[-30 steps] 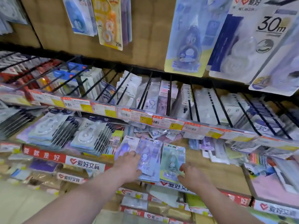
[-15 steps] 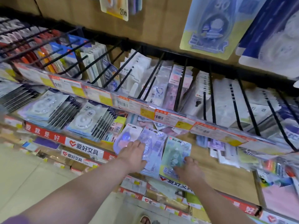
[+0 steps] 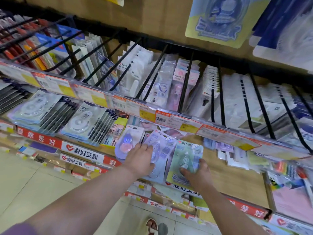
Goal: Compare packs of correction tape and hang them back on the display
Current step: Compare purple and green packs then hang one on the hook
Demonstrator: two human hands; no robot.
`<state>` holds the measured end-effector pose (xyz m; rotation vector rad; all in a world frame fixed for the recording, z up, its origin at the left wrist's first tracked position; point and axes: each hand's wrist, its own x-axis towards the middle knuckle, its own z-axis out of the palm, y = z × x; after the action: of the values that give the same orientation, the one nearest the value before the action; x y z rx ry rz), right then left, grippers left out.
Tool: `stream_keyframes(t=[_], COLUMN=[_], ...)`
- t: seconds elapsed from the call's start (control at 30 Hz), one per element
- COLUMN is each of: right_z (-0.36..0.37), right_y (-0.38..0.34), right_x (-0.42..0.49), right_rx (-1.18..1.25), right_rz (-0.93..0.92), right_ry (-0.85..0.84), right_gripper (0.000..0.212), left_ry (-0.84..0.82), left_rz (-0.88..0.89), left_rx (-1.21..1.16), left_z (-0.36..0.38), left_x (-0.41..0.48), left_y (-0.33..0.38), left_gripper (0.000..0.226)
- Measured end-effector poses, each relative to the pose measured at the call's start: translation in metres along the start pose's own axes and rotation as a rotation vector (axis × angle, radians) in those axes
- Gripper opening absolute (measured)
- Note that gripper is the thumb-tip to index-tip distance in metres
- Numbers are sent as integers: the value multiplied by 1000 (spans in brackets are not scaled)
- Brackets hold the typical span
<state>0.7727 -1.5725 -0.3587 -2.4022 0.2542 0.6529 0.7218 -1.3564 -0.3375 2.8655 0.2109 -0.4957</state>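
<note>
Two correction tape packs lie side by side on the wooden shelf [image 3: 237,177]. My left hand [image 3: 140,160] rests on the lilac pack [image 3: 162,146], fingers spread over its lower left part. My right hand [image 3: 198,175] grips the bottom of the green pack [image 3: 188,153], fingers curled over its blister. A third pack with a pink and violet tape dispenser [image 3: 127,143] lies just left of my left hand. Whether the lilac pack is gripped or only touched is hard to tell.
Black display hooks [image 3: 184,82] with hanging packs run above, behind a price rail [image 3: 169,119]. Stacks of round white tape packs [image 3: 81,121] sit to the left. Loose small packs [image 3: 225,148] lie to the right. Big cardboard packs [image 3: 218,19] hang on top.
The view has tilted down and moved closer to the shelf. Both hands stay on the same two packs, with the right hand closing further over the green pack's bottom.
</note>
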Motion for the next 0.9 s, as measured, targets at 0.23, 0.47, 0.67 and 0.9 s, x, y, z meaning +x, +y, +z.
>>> stream_keyframes(t=[0.23, 0.47, 0.67, 0.9], right_z=[1, 4, 2, 4], right_y=[14, 14, 10, 8], right_x=[-5, -11, -21, -33], right_rx=[112, 204, 307, 496], right_rz=[49, 54, 58, 110], right_ry=[11, 8, 49, 72], right_gripper=[79, 67, 72, 48], left_ry=[-23, 32, 35, 29], left_rz=[-2, -265, -429, -474], left_rx=[-222, -508, -837, -1141], left_z=[8, 6, 3, -2], left_x=[-8, -5, -3, -21], left_y=[13, 19, 17, 20], left_gripper=[59, 63, 67, 17])
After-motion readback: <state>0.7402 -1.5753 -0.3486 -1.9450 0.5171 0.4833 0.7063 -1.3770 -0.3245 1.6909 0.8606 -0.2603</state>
